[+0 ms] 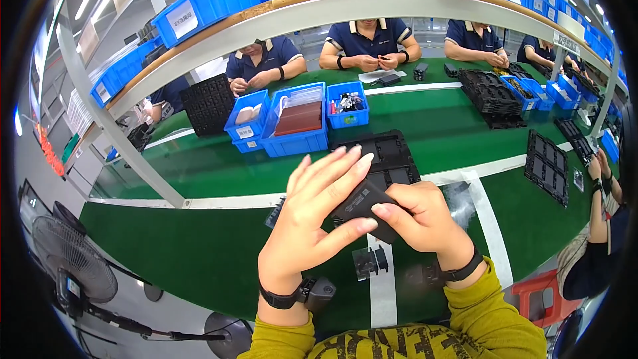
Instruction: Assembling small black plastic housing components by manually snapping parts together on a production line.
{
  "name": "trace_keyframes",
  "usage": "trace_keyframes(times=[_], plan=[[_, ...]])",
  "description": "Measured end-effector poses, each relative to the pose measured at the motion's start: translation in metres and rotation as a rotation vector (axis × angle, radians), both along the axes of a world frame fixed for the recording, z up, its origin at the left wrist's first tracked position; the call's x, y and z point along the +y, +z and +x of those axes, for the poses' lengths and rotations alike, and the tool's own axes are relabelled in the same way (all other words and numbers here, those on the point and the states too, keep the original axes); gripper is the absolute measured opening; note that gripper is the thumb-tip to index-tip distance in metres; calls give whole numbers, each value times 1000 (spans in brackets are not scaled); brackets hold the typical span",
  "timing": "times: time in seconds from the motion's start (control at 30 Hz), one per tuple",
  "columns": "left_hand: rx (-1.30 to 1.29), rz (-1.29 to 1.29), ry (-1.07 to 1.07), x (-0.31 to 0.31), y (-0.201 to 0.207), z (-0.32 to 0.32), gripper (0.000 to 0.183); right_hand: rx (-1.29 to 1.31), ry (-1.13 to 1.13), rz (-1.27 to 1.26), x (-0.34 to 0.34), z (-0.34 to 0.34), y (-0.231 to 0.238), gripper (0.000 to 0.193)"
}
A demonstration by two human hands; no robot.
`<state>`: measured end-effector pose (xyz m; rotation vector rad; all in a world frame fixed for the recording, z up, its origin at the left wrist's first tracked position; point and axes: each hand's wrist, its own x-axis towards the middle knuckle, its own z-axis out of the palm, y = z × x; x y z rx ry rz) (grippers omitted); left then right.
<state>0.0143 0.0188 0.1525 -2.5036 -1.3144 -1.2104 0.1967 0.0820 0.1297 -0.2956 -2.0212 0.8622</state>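
Observation:
My right hand (425,216) grips a flat black rectangular block (362,203) with small pale print on its face, thumb on the near side and fingers curled behind. My left hand (312,209) is beside it with long fingers stretched out past the block's left edge. The left thumb points to its lower left corner; whether it presses on it I cannot tell. Beyond the hands a black compartment tray (392,159) lies on the green table, partly hidden. Below the block sit small black parts on a clear film (369,261). A dark angular object (321,290) is by my left wrist.
Blue bins (296,138) with brown sheets and small parts stand across the green table (193,246). Stacked black trays (490,96) lie far right, another tray (546,166) nearer. A shelf (332,3) spans above; coworkers sit opposite and at right. A fan (70,259) stands left.

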Motion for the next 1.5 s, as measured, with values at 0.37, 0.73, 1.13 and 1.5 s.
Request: trace_keyframes(times=[0.37,0.73,1.13,1.5], plan=[[-81,406,147,8,-10,10,35,99,-93,109,-5,-2,-1,14],[-268,330,-24,13,-10,6,43,99,-16,-350,-12,0,4,20],[-101,179,-66,10,-9,2,42,44,7,-267,-13,0,3,21],[58,364,105,6,-5,6,39,86,-68,-179,-13,0,1,15]])
